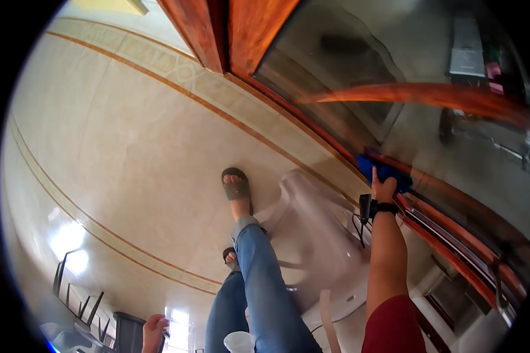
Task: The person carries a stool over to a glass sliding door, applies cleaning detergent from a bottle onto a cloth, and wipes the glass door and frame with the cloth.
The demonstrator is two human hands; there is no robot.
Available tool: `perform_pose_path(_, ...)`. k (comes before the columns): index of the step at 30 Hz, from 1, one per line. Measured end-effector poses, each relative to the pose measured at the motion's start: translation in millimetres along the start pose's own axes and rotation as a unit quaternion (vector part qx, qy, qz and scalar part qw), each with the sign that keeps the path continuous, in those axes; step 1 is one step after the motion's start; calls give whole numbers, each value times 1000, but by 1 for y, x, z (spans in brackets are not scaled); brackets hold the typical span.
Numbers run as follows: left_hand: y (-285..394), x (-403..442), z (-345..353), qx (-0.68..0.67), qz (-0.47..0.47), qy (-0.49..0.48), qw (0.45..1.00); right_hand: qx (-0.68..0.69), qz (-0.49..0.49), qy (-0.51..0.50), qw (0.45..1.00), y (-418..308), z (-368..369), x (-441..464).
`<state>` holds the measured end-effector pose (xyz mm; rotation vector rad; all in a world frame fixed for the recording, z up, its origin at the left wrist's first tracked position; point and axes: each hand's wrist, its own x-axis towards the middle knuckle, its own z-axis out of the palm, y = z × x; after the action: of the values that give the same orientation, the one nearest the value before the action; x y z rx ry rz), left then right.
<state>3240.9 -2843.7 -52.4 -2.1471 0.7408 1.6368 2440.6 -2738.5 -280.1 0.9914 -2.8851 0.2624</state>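
Our right hand (385, 187) has a blue cloth (401, 177) bunched under its fingers, one finger stretched out, at the lower edge of the wooden frame (253, 38) around a glass panel (412, 65). Our left hand (154, 330) is well apart, fingers curled; we cannot tell whether they hold anything.

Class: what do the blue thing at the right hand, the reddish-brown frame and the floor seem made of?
Blue thing: probably soft, matte cloth, bunched under the right hand.
Reddish-brown frame: likely varnished wood, with streaky grain and sheen.
Floor: perhaps polished tile or stone, reflecting bright light.
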Motion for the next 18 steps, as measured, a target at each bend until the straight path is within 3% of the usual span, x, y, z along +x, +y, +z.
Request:
perform_pose_path(3,-5,21,-2,-17,-15,8,1000,-58,-6,-114,992,9,37,-1)
perform_pose_path(5,22,24,-5,74,-70,-34,994,-3,-98,-49,994,26,73,-7)
perform_pose_path(8,-12,64,0,13,-47,-10,999,-81,-43,-65,994,36,127,-14)
perform_pose_path(11,-34,79,1,-21,-40,-1,999,143,-41,-173,974,-23,143,-5)
perform_pose_path(12,-28,81,4,-21,-46,-4,999,130,-51,-253,957,-48,143,1)
perform_pose_path(13,-23,83,4,-21,-48,-3,999,456,180,-241,837,-58,169,5)
perform_pose_path(15,-25,80,4,-43,-46,2,998,705,458,-155,519,-109,197,25)
perform_pose_path(18,-20,72,2,-72,-46,2,996,720,501,-171,449,-204,205,45)
